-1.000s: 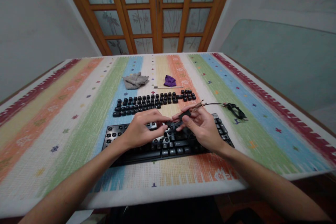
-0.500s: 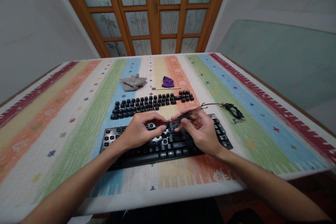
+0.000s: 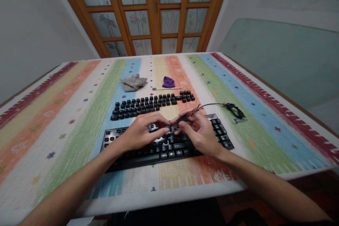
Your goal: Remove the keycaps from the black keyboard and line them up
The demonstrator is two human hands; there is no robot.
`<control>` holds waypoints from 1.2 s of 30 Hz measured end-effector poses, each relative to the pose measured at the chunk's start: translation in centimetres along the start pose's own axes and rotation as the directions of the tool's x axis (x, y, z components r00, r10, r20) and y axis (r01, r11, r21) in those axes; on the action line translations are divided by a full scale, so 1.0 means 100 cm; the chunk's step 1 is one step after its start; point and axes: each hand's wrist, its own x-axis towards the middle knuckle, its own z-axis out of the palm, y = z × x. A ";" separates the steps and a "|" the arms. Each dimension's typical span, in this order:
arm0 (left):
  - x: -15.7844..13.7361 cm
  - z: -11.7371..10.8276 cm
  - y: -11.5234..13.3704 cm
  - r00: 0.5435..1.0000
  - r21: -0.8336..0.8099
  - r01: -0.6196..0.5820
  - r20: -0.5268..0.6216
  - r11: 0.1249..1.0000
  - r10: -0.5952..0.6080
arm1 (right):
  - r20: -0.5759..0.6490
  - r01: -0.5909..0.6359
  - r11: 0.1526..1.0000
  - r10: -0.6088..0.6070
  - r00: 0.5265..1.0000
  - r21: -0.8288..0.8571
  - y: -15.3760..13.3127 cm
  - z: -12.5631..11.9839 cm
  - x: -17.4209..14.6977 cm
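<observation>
A black keyboard lies in front of me, with many of its upper and left keys off and the switches bare. My left hand is over its middle, thumb and fingers pinched around a small black keycap. Closed around a black keycap puller with thin wire prongs, my right hand hovers above the keyboard's right part. The puller's other end points at the keycap; whether they touch, I cannot tell.
Rows of loose black keycaps lie behind the keyboard. Farther back are a grey cloth, a purple cloth and a thin brush. A coiled black cable rests at right on the striped tablecloth.
The puller has tilted and dropped slightly in my right hand, its dark body now more hidden by the fingers. My left hand stays nearly in place.
</observation>
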 end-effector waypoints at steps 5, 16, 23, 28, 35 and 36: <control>0.004 -0.004 0.002 0.999 0.022 0.013 -0.039 1.000 -0.012 | 0.015 -0.028 0.997 0.029 0.999 -0.067 0.003 0.002 -0.001; 0.032 -0.003 -0.061 0.986 0.506 -0.165 0.116 0.847 0.123 | 0.043 0.037 0.991 -0.031 0.999 -0.132 0.003 -0.001 -0.002; 0.042 0.003 -0.083 0.990 0.561 -0.138 0.095 0.816 0.102 | 0.040 0.041 0.986 -0.035 0.999 -0.161 0.002 -0.003 -0.005; 0.038 0.002 -0.085 0.993 0.582 -0.120 0.080 0.805 0.090 | 0.047 0.050 0.985 -0.042 0.998 -0.165 0.000 -0.004 -0.005; 0.038 -0.002 -0.080 0.996 0.594 -0.088 0.058 0.800 0.067 | 0.067 0.061 0.980 -0.049 0.997 -0.189 -0.001 -0.005 -0.005; 0.038 -0.003 -0.080 0.997 0.596 -0.079 0.054 0.799 0.058 | 0.071 0.063 0.979 -0.050 0.996 -0.193 -0.002 -0.005 -0.004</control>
